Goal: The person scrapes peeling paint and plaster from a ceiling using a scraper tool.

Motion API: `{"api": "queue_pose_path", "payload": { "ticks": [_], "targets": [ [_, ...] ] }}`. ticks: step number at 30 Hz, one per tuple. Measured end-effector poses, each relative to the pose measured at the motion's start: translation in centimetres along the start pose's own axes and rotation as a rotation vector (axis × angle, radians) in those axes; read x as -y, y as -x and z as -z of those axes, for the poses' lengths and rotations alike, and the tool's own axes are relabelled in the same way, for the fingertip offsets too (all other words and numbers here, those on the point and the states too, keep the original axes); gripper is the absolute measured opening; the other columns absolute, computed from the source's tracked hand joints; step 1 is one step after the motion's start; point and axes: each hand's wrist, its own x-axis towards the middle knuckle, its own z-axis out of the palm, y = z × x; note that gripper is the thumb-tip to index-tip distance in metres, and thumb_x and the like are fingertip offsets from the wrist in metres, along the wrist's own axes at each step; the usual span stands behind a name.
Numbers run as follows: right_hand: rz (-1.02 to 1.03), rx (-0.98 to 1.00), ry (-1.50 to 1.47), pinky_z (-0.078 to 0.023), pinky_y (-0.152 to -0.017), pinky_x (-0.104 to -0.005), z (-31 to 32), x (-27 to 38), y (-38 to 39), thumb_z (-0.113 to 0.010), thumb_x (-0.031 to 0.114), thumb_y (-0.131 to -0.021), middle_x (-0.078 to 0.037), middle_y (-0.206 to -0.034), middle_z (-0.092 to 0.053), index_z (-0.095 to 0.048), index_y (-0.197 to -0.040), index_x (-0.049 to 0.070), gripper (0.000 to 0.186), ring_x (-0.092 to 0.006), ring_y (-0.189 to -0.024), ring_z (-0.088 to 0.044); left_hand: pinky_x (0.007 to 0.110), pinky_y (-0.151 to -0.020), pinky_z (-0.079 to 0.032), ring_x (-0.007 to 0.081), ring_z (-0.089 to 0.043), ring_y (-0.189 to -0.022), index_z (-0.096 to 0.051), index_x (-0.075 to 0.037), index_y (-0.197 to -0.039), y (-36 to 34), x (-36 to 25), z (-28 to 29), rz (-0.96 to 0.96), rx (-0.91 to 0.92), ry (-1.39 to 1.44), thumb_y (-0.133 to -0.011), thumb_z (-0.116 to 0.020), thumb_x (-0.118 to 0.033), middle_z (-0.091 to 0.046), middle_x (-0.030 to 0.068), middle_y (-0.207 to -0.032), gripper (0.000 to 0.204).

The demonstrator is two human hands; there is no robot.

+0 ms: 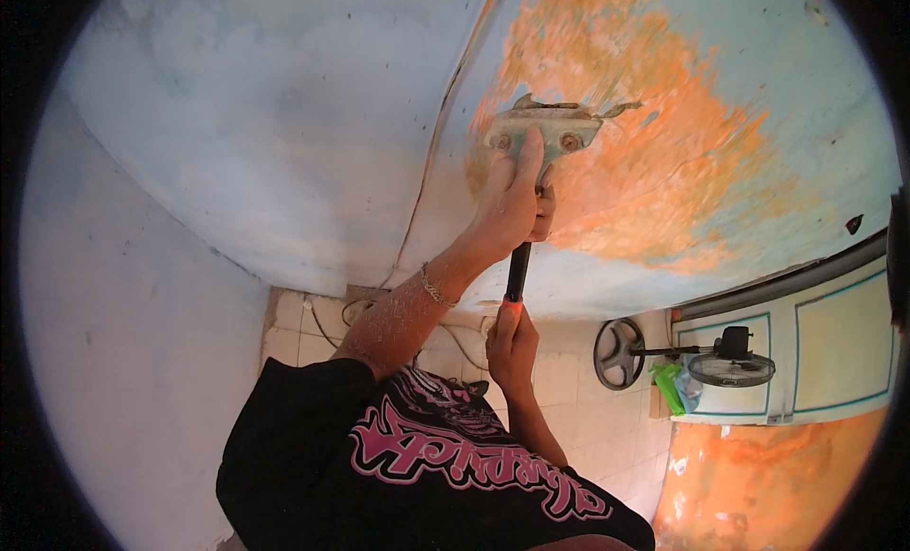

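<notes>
A wall scraper presses flat against the pale blue wall at about one o'clock from the picture's middle, its blade at the edge of an orange scraped patch. The left hand wraps the handle just under the blade, forefinger laid along it. The right hand clamps the black handle's end at six o'clock. A standing fan sits at four o'clock.

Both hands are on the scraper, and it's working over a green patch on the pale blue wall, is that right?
Not quite: the patch is orange, not green. The head view shows the left hand and the right hand both on the scraper, which works over that patch on the pale blue wall.
</notes>
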Motion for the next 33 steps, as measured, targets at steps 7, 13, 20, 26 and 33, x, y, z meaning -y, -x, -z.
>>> {"api": "queue_pose_path", "payload": {
  "ticks": [7, 13, 20, 26, 33],
  "targets": [
    [-0.054, 0.006, 0.113, -0.036, -0.046, -0.0369, 0.2, 1.3, 0.6, -0.044, 0.023, -0.094, -0.014, -0.056, -0.049, -0.052, -0.091, -0.001, 0.026, -0.0251, -0.048, -0.050, 0.022, -0.034, -0.018, 0.0048, -0.023, -0.035, -0.035, -0.012, -0.067, 0.4, 0.2, 0.4, 0.092, -0.068, 0.132, -0.089, -0.039, -0.061, -0.026, -0.0057, -0.047, 0.055],
    [-0.032, -0.010, 0.144, -0.037, -0.047, -0.0378, 0.4, 1.5, 0.3, -0.044, 0.023, -0.094, -0.015, -0.056, -0.049, -0.053, -0.095, -0.002, 0.027, -0.0272, -0.049, -0.050, 0.023, -0.034, -0.012, 0.0049, -0.015, -0.036, -0.036, -0.017, -0.067, 0.4, -0.6, -0.6, 0.061, -0.018, 0.083, -0.087, -0.032, -0.068, -0.019, -0.0087, -0.047, 0.055],
    [-0.006, 0.003, 0.177, -0.038, -0.049, -0.0394, 0.6, 3.1, -0.2, -0.045, 0.024, -0.093, -0.018, -0.059, -0.051, -0.053, -0.096, -0.002, 0.027, -0.0329, -0.052, -0.054, 0.023, -0.034, -0.013, 0.0055, -0.016, -0.035, -0.036, -0.018, -0.066, 0.4, -2.0, -0.7, 0.035, 0.009, 0.102, -0.087, -0.032, -0.069, -0.021, -0.0082, -0.047, 0.056],
    [0.099, 0.005, 0.297, -0.035, -0.044, -0.0280, 0.2, 1.3, 0.4, -0.042, 0.023, -0.095, -0.003, -0.054, -0.045, -0.049, -0.081, -0.001, 0.029, -0.0074, -0.050, -0.043, 0.023, -0.034, -0.014, 0.0060, -0.017, -0.035, -0.037, -0.018, -0.067, 1.2, -0.3, 1.5, 0.093, -0.056, 0.121, -0.087, -0.031, -0.069, -0.023, -0.0076, -0.048, 0.056],
    [0.069, -0.002, 0.127, -0.036, -0.044, -0.0375, 0.6, 5.5, -2.0, -0.046, 0.024, -0.093, -0.015, -0.054, -0.049, -0.051, -0.092, -0.001, 0.025, -0.0261, -0.046, -0.052, 0.022, -0.033, -0.013, 0.0055, -0.017, -0.035, -0.036, -0.017, -0.066, 0.2, -4.8, -1.5, -0.058, 0.075, 0.174, -0.087, -0.032, -0.068, -0.021, -0.0081, -0.047, 0.055]
  ]
}}
